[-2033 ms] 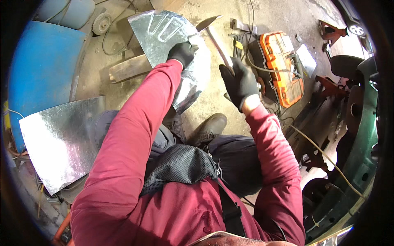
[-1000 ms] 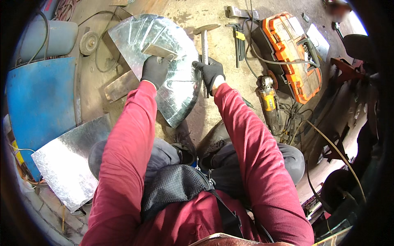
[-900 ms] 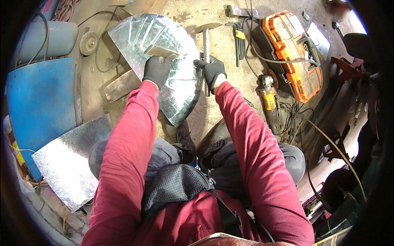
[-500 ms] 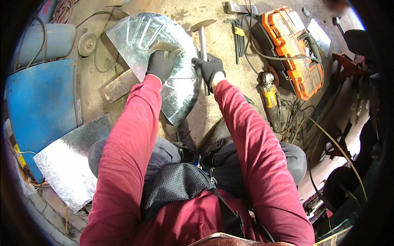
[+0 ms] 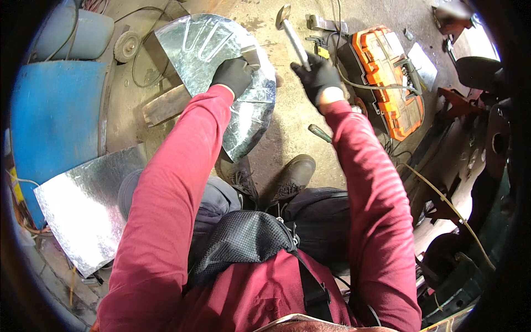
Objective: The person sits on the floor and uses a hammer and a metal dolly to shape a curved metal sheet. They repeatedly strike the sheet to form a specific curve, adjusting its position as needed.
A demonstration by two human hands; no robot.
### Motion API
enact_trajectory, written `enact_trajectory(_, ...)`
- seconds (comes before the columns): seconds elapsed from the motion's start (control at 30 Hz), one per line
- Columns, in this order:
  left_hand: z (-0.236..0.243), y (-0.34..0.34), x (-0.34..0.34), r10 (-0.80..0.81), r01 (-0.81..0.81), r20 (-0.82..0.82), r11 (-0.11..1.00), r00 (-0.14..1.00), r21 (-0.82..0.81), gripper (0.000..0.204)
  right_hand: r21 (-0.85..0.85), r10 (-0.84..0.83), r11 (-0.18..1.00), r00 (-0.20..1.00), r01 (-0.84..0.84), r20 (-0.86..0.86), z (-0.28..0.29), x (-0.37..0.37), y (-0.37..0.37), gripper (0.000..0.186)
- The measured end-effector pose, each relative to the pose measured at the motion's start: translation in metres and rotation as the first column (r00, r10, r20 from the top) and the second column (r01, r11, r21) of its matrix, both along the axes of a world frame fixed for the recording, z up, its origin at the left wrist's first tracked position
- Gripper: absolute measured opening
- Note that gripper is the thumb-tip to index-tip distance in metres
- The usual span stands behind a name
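A curved piece of galvanized sheet metal with bent ridges lies in front of me, propped partly over a wooden board. My left hand, in a black glove, is closed around a small brownish-grey block on the sheet's upper face. My right hand, also gloved, grips a hammer by its pale handle. The hammer is raised to the right of the sheet, its head pointing away from me and clear of the metal. Motion slightly blurs the right hand.
An orange and black toolbox stands at right, with a cable across it. Hex keys and a green-handled tool lie near my right arm. At left are another metal sheet, a blue panel and a wheel.
My right hand has swung the hammer away from the sheet, to the right and upward. My left hand and the block have shifted slightly right. My right forearm now covers the angle grinder.
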State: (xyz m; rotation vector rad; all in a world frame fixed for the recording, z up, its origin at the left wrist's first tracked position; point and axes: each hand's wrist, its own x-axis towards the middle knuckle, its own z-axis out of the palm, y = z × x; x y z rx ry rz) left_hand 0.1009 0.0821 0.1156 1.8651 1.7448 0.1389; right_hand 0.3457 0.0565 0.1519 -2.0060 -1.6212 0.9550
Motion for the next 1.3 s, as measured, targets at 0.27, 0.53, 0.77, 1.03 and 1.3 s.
enact_trajectory(0.27, 0.0, 0.007, -0.011, -0.055, 0.054, 0.036, 0.999, 0.998, 0.002, 0.032, 0.414, 0.082, 0.908, 0.945, 0.061, -0.317, 0.216, -0.002, -0.041, 0.044)
enact_trajectory(0.53, -0.036, 0.024, -0.014, -0.176, 0.179, -0.045, 0.979, 0.983, 0.094, 0.04, 0.257, 0.213, 0.94, 0.974, -0.225, 0.075, 0.11, -0.014, -0.086, 0.037)
enact_trajectory(0.77, -0.037, -0.004, -0.027, 0.011, -0.033, 0.225, 0.995, 0.974, 0.096, 0.045, 0.329, 0.158, 0.937, 0.982, -0.117, -0.1, 0.144, -0.011, -0.085, 0.044)
enact_trajectory(1.03, -0.01, 0.002, -0.004, 0.063, -0.06, 0.059, 0.997, 0.996, -0.049, 0.044, 0.309, 0.093, 0.951, 0.934, 0.019, -0.344, 0.174, -0.01, -0.074, 0.046)
enact_trajectory(1.3, 0.018, 0.006, 0.013, -0.001, 0.002, 0.017, 0.998, 1.0, -0.056, 0.04, 0.445, 0.179, 0.893, 0.961, -0.068, -0.213, 0.152, -0.01, -0.073, 0.046)
